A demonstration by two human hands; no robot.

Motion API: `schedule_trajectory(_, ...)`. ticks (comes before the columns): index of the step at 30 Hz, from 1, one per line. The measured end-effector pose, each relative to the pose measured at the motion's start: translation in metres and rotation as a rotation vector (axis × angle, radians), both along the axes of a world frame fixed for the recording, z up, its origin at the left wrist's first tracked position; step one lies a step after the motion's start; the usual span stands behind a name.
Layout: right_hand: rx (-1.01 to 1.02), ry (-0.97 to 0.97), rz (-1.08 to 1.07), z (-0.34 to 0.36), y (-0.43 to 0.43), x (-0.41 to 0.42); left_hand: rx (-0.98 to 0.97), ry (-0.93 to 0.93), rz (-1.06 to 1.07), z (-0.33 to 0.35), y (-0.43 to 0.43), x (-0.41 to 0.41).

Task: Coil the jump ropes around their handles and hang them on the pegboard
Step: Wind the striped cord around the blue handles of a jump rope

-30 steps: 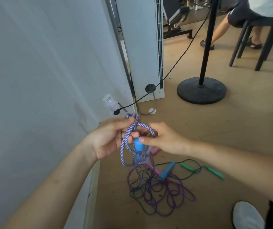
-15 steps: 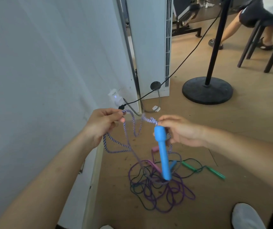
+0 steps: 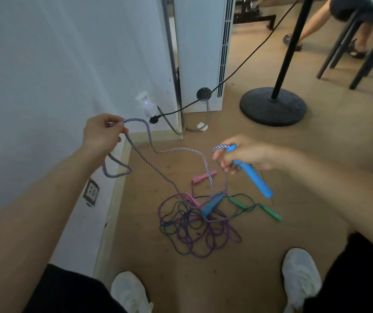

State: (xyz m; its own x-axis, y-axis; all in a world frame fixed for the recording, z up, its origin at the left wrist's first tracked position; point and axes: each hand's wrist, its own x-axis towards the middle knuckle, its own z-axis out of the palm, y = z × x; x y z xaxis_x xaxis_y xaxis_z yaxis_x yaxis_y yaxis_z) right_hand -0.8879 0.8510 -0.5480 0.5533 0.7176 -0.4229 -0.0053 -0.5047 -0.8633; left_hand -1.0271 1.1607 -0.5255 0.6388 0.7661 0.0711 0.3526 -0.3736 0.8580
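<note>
- The brown wooden floor [image 3: 316, 136] meets the white wall [image 3: 45, 64] on the left.
- A messy pile of thin purple and green ropes [image 3: 194, 231] lies on the floor near the wall.
- The blue-and-white twisted rope [image 3: 176, 151] hangs between both hands and drops into the pile.
- The left hand [image 3: 100, 134] pinches this rope, up by the wall.
- The right hand [image 3: 246, 154] grips the long blue plastic handle [image 3: 254, 177], which tilts down.
- Another blue handle [image 3: 211, 205] lies on the pile.

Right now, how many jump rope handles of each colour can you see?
Blue handles: 2
Pink handles: 2
Green handles: 2
Total: 6
</note>
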Motion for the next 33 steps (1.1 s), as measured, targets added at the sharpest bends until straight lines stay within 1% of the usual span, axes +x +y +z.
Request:
schedule_trajectory(3,0.018,-0.011,-0.044,0.002,0.001,0.001,0.032,0.013,-0.049,-0.005,0.000,0.002)
schedule_trajectory(6,-0.045,-0.164,-0.087,-0.005,0.000,0.008,0.085,-0.025,-0.036,-0.006,-0.004,0.006)
schedule_trajectory(10,-0.114,-0.307,-0.176,-0.020,-0.002,0.021,0.118,-0.081,-0.038,-0.008,-0.006,0.008)
schedule_trajectory(11,-0.171,-0.373,-0.159,-0.024,-0.003,0.025,0.130,-0.098,-0.037,-0.008,-0.005,0.007)
schedule_trajectory(13,-0.333,-0.476,-0.050,-0.030,-0.007,0.027,0.142,-0.150,-0.045,-0.006,-0.006,0.005)
schedule_trajectory(15,-0.455,-0.470,0.115,-0.039,-0.010,0.025,0.130,-0.210,-0.090,0.000,-0.007,0.003)
schedule_trajectory(17,-0.516,-0.498,0.230,-0.049,-0.009,0.024,0.119,-0.256,-0.157,0.006,-0.012,0.002)
schedule_trajectory(19,-0.546,-0.529,0.261,-0.051,-0.003,0.021,0.099,-0.289,-0.229,0.015,-0.019,0.001)
schedule_trajectory(21,-0.465,-0.481,0.252,-0.049,0.004,0.019,0.060,-0.300,-0.315,0.023,-0.025,-0.001)
schedule_trajectory(26,0.106,-0.315,0.092,-0.012,0.028,-0.002,-0.100,-0.309,-0.602,0.040,-0.041,0.000)
schedule_trajectory(29,0.339,-0.141,0.114,0.003,0.052,-0.013,-0.203,-0.327,-0.751,0.048,-0.055,0.001)
schedule_trajectory(31,0.402,-0.024,0.172,0.005,0.062,-0.018,-0.263,-0.350,-0.780,0.051,-0.060,0.002)
schedule_trajectory(33,0.369,-0.015,0.223,0.002,0.066,-0.020,-0.271,-0.380,-0.695,0.050,-0.057,0.004)
